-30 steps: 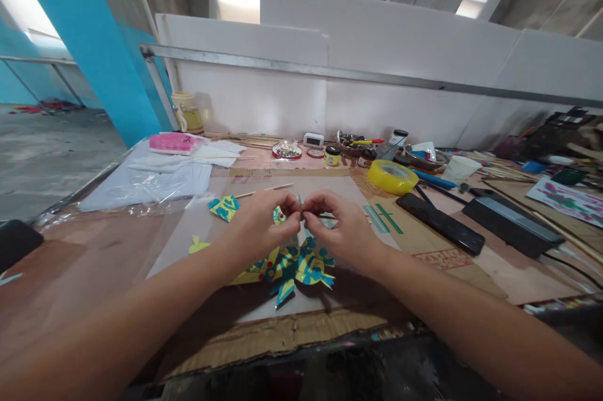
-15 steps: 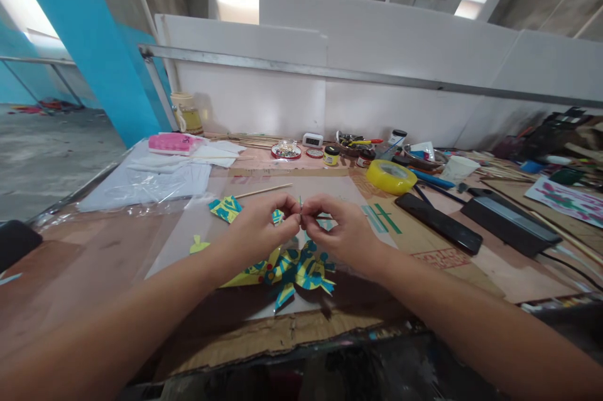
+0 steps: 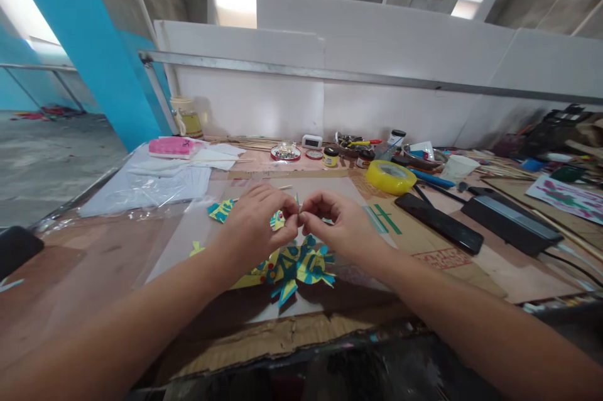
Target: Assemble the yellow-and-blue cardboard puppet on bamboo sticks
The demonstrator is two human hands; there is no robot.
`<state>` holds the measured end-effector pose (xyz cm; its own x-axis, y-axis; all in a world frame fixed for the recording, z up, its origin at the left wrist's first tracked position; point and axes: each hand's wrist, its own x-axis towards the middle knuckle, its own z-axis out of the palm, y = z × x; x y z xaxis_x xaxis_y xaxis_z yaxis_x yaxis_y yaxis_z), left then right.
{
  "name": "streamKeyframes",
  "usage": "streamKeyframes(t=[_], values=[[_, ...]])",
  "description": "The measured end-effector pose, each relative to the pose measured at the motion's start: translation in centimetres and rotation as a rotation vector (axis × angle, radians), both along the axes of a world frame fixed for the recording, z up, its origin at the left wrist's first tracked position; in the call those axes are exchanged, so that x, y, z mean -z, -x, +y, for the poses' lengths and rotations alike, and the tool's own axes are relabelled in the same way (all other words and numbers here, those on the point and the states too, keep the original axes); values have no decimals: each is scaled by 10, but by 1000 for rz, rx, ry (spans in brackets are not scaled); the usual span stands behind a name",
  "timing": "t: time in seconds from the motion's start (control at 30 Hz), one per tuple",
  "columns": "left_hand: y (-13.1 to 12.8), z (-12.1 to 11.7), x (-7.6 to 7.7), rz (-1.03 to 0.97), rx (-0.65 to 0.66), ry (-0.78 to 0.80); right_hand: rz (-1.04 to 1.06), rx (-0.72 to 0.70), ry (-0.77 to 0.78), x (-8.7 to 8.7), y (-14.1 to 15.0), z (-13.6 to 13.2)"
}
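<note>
"As the left hand (image 3: 261,215) meets the right hand (image 3: 342,219) over the counter (image 3: 103,250), what's held?"
"Each grip is closed, seemingly on one thin sliver (image 3: 298,198), just beyond a yellow-and-blue cutout (image 3: 311,266)."
"What's done?"
"The cutout looks already shaped and painted; another painted piece (image 3: 218,211) lies left. What remains, I can't tell."
"Containers?"
"Far side: a red-rimmed dish (image 3: 285,159) holds small colourful bits (image 3: 286,151); right of it, a brown bowl (image 3: 347,151) holds what look like tools (image 3: 365,142)."

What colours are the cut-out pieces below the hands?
The cut-out pieces are yellow with blue patches and some red dots: head view.
</note>
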<state>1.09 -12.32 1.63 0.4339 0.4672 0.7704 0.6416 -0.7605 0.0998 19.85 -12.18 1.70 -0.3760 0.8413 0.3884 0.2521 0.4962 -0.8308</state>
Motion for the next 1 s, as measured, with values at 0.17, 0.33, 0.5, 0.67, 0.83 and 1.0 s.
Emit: streamKeyframes(t=[0.17, 0.33, 0.5, 0.67, 0.83, 1.0], values=[[1, 2, 3, 7, -4, 15, 52, -56, 172, -1, 0, 5], [1, 4, 5, 4, 4, 31, 35, -24, 169, 2, -1, 7], [1, 4, 7, 0, -2, 68, 2, -1, 85, 4, -1, 7], [0, 3, 7, 4, -8, -9, -35, 21, 19, 4, 0, 4], [-3, 2, 6, 16, 5, -103, -19, 24, -1, 4, 1, 2], [-6, 2, 8, 26, 10, -141, -8, 29, 8, 4, 3, 1]])
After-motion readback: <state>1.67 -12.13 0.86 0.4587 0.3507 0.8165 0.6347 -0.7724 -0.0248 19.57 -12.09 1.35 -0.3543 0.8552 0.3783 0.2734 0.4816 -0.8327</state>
